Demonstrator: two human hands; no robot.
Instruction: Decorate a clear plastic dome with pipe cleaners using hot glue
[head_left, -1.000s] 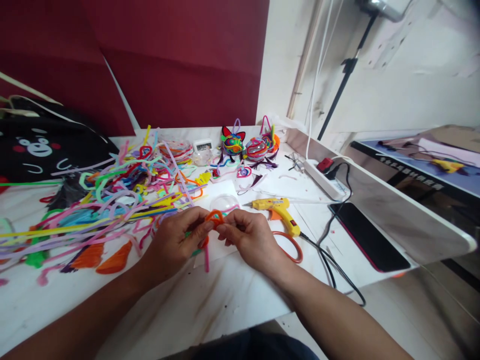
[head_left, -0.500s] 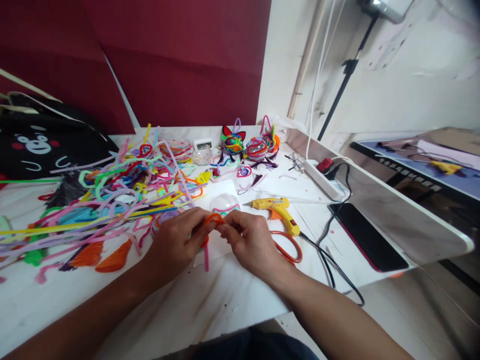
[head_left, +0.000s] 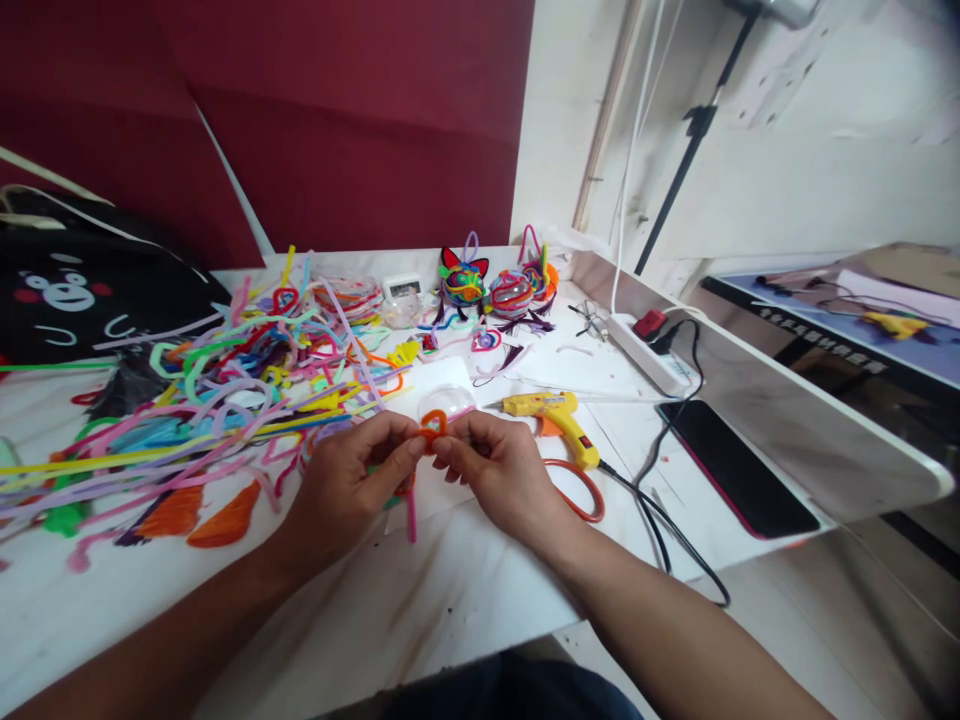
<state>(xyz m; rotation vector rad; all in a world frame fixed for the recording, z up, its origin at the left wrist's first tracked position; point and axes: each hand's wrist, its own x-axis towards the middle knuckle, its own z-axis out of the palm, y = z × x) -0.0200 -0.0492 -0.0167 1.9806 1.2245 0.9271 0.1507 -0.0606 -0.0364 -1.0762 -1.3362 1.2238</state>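
Between my two hands is an orange pipe cleaner (head_left: 434,418), bent into a small loop that stands above the fingertips. My left hand (head_left: 360,478) pinches it from one side, closed. The fingers of my right hand (head_left: 499,470) press on it from the other side, also closed. A pink pipe cleaner end (head_left: 412,515) hangs below my left fingers; whether it joins the orange one is hidden. Just behind the hands, a clear plastic dome (head_left: 444,400) rests on a white sheet (head_left: 420,376). To the right of my right hand lies a yellow glue gun (head_left: 559,420).
A heap of colourful pipe cleaners (head_left: 247,400) spreads across the left. Finished-looking wrapped balls (head_left: 463,284) stand at the back. On the right are orange scissors handles (head_left: 581,490), a black phone (head_left: 739,468), a power strip (head_left: 649,355) and a raised table edge (head_left: 780,420).
The orange loop now stands more upright and rounder between my fingertips. My hands have shifted only slightly, and the camera view has moved a little.
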